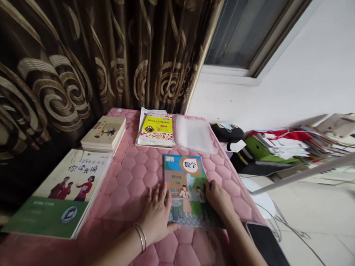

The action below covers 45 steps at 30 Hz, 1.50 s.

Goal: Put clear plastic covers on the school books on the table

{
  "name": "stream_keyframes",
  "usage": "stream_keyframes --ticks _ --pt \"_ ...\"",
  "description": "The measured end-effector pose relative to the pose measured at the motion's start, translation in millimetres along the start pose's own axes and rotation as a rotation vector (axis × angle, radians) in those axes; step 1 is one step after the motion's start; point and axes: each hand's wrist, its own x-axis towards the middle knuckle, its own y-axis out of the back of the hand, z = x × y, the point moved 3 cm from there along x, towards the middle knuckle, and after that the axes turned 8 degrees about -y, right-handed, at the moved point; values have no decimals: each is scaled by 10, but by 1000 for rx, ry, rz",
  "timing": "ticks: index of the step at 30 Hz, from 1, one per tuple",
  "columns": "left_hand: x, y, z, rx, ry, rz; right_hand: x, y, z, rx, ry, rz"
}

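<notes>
One dark, swirl-patterned curtain [123, 39] is hanging behind the pink quilted surface [127, 178]. Nearest its left side, a green-and-white book stack [73, 191] is lying flat, while a blue math textbook [189, 189] is lying face up between the person's two hands. Farther back, clear plastic sheets [196, 136] are sitting beside a pile of books [157, 139] topped with yellow, and smaller tan books [104, 133] are standing stacked at the left. I'm seeing the left hand [156, 215] resting with fingers extended along the textbook's left edge, its grip spread and clasping nothing; the right hand [218, 196] is resting bent-fingered at the opposite edge, and I'm not making out whether its grip is pinching the cover. Thin bangles [143, 238] are circling the left wrist [136, 242].
</notes>
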Motion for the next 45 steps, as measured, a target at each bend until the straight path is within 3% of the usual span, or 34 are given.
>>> stream_keyframes --ticks 7,12,18,25,30,35,41,45 --pt "-7 101 8 -9 -11 -12 -42 -41 -1 -24 31 54" --pt "115 157 82 17 78 43 -54 -47 -8 -33 34 103" --pt "283 19 120 13 11 84 -82 -24 -23 12 10 120" --pt "272 -76 89 15 -10 134 -131 33 -7 19 6 119" --pt "265 -68 103 15 -8 131 -303 134 -149 -51 201 229" --pt "266 -70 107 16 -14 139 -459 -86 -385 3 517 147" --pt "269 -26 134 12 -1 124 -465 -279 -379 10 553 173" --pt "181 226 1 -9 76 98 -472 -256 -397 47 539 173"
